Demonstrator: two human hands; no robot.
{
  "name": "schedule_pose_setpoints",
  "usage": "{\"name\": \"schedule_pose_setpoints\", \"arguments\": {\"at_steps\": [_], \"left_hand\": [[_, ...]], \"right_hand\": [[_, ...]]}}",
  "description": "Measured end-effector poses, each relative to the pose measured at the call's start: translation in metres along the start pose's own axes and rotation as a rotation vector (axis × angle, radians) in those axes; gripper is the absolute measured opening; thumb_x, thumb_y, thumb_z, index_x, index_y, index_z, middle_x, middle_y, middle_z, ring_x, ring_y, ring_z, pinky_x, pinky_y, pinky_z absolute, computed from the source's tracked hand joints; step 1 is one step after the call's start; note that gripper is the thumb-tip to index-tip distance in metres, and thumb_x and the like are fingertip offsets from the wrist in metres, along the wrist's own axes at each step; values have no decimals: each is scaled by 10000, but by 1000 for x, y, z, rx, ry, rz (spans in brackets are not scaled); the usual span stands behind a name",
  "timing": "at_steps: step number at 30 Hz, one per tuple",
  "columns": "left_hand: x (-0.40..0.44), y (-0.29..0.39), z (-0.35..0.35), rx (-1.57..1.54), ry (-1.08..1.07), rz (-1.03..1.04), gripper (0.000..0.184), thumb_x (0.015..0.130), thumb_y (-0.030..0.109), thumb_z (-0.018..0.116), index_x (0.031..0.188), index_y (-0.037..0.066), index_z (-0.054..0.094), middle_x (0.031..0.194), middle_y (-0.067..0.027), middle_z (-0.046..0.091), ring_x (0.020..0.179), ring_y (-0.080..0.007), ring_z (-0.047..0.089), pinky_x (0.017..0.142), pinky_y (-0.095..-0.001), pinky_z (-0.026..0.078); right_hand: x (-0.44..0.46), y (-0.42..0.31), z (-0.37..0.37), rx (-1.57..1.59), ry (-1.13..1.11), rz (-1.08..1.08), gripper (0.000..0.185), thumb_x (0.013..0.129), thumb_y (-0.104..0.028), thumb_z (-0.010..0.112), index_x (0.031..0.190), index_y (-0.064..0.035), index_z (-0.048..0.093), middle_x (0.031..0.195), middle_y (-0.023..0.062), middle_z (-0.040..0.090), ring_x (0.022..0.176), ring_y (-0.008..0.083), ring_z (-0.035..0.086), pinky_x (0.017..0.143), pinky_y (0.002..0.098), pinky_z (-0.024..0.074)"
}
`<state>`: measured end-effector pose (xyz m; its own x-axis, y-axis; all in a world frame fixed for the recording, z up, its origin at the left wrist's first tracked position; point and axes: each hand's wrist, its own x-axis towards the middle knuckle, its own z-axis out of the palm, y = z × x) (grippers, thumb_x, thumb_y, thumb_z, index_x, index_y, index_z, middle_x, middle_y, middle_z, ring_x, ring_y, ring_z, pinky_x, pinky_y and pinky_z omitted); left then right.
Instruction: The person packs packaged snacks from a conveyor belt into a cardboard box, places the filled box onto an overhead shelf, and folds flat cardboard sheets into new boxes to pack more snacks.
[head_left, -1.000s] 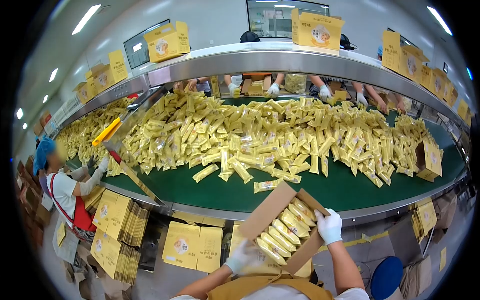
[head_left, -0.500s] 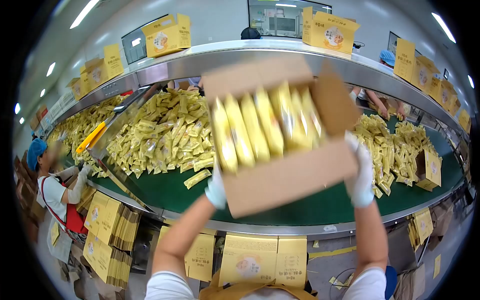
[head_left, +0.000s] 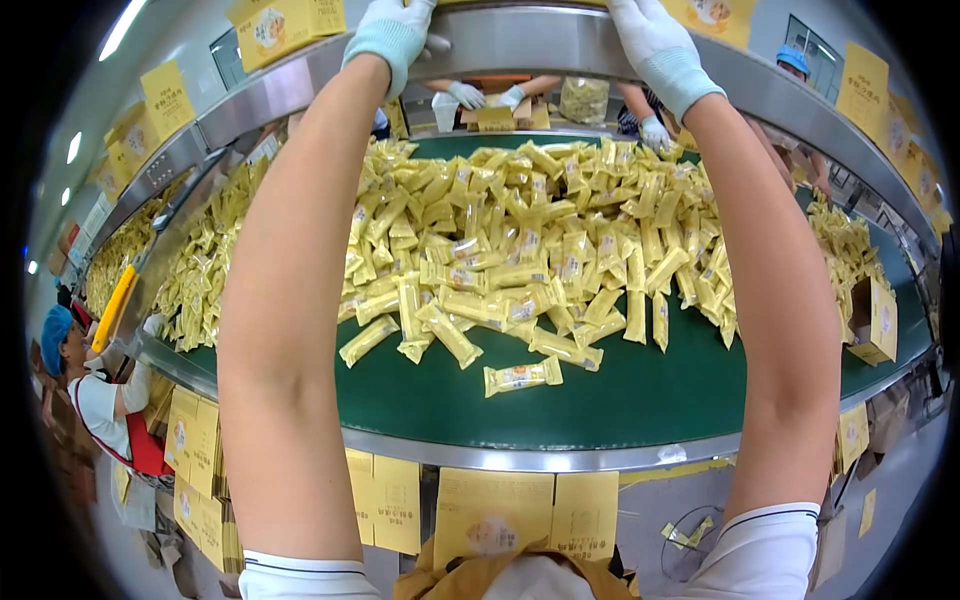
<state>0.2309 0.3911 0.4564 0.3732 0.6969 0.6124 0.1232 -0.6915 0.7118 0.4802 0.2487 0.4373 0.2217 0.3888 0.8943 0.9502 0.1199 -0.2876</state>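
My left hand (head_left: 393, 38), in a white glove with a pale green cuff, is raised to the upper metal shelf at the top edge. My right hand (head_left: 657, 48), gloved alike, is raised across from it. Their fingertips are cut off by the frame. Between them only a thin yellow strip of the cardboard box (head_left: 530, 3) shows; the rest is out of view. Below, between my forearms, yellow wrapped snack packs (head_left: 500, 240) lie heaped on the green conveyor belt (head_left: 430, 410). One loose snack pack (head_left: 522, 377) lies nearest me.
The metal shelf (head_left: 520, 42) spans the far side, with yellow boxes (head_left: 285, 28) on it. Flat yellow cartons (head_left: 495, 515) lie before me. An open box (head_left: 873, 320) stands on the belt at right. A co-worker (head_left: 110, 400) is at left; other gloved hands (head_left: 490, 96) work opposite.
My hands have lifted the filled box up and away from over the belt to the upper shelf, almost out of view. The heap behind it now shows.
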Motion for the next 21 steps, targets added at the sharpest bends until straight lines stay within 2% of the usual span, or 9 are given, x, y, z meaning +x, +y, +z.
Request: {"name": "schedule_pose_setpoints", "arguments": {"at_steps": [5, 10, 11, 13, 14, 15, 16, 17, 21], "left_hand": [[-16, 1, 15, 369, 114, 69, 452, 1030, 289, 513, 1413, 60, 444, 1028, -189, 714, 680, -286, 729, 638, -360, 558], [-116, -65, 65, 479, 21, 489, 796, 950, 493, 627, 1515, 18, 329, 1628, -205, 261, 1517, -328, 250, 1092, -431, 437], [-169, -78, 63, 324, -279, 343, 802, 947, 396, 638, 1565, 48, 264, 1681, -188, 79, 1562, -299, 42, 1166, -451, 346], [-273, -50, 22, 184, -1007, -62, 800, 914, 387, 679, 1518, -5, 331, 1465, -283, 472, 1373, -398, 459, 1149, -409, 363], [-303, -40, 9, 405, -1433, -4, 359, 954, 250, 576, 1235, 28, 591, 1117, -196, 626, 1069, -298, 603, 959, -387, 490], [-369, -115, -11, -49, -1467, 502, 331, 986, 344, 560, 1011, 18, 612, 1008, -198, 616, 964, -319, 617, 909, -387, 497], [-406, -115, -27, -45, -1824, -165, 469, 985, 470, 555, 1090, 21, 640, 1082, -207, 655, 1003, -350, 629, 938, -396, 494], [-443, -114, -41, 238, -1896, -449, 520, 992, 498, 531, 1209, 40, 646, 1228, -177, 670, 1080, -356, 640, 979, -394, 485], [-580, -140, -56, 378, -1205, -895, 846, 911, 606, 586, 1405, -70, 463, 1302, -299, 603, 1169, -415, 606, 1035, -404, 456]], "right_hand": [[-36, -26, -15, -367, -68, -99, 692, 941, -495, 581, 1391, 27, 511, 1396, 279, 538, 1279, 442, 514, 1099, 465, 398], [-89, 3, -28, -166, -168, -343, 585, 1007, -380, 529, 1474, -33, 459, 1530, 188, 452, 1361, 321, 491, 1145, 413, 366], [-131, -3, -38, -58, -224, -288, 605, 996, -400, 559, 1477, -47, 458, 1542, 219, 422, 1408, 336, 432, 1169, 421, 337], [-220, -21, -82, 151, -647, -45, 523, 996, -364, 567, 1409, -46, 522, 1443, 224, 525, 1368, 352, 478, 1147, 415, 374], [-250, -43, -117, 68, -1046, 211, 447, 994, -341, 576, 1336, -55, 591, 1309, 212, 630, 1232, 332, 601, 1058, 407, 467], [-295, -34, -139, 261, -1188, 172, 389, 996, -348, 572, 1242, -61, 660, 1192, 196, 688, 1056, 321, 683, 943, 399, 536], [-353, -24, -153, 478, -1241, 233, 385, 1000, -369, 563, 1167, -51, 701, 1146, 183, 709, 993, 331, 694, 889, 387, 554], [-377, -41, -178, 377, -1533, 523, 402, 1013, -385, 537, 1119, -44, 723, 1107, 181, 722, 1034, 344, 681, 932, 390, 537], [-531, -48, -217, 50, -1693, 908, 796, 939, -665, 466, 1390, -13, 535, 1310, 250, 623, 1229, 392, 593, 1058, 439, 449]]}}
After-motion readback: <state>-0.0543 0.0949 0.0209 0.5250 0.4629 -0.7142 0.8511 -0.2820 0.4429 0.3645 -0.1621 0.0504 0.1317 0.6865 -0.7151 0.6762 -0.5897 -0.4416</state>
